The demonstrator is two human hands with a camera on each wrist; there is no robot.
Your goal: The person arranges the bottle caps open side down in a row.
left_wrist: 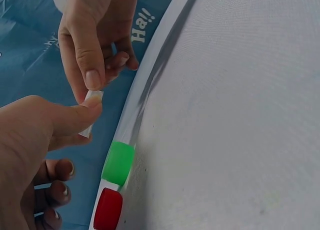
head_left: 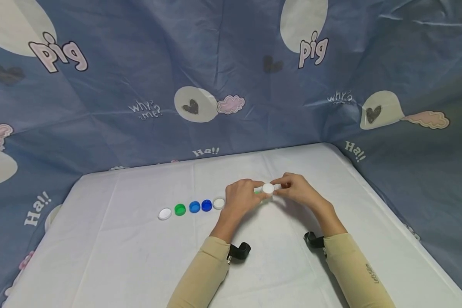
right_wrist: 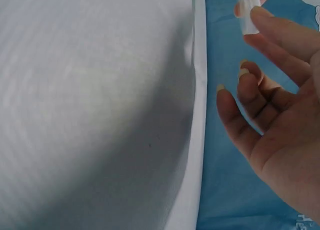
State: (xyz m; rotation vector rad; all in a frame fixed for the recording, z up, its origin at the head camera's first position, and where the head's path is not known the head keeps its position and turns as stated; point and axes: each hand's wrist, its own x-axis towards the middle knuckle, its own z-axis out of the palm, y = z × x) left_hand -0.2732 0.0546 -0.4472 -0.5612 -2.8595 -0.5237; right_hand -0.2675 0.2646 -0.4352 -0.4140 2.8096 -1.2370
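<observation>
Between my two hands is a white round bottle cap, face up in the head view and seen edge-on in the wrist views. My left hand pinches it from the left with thumb and forefinger, the other fingers loosely bent in the left wrist view. From the right, my right hand pinches its opposite edge, thumb and forefinger on the white rim. Below the hands in the left wrist view, a green cap and a red cap lie on the white cloth; my left hand mostly hides them in the head view.
Left of my hands a row of caps lies on the white-covered table: white, green, light blue, dark blue and another white one. A blue printed curtain hangs behind the table.
</observation>
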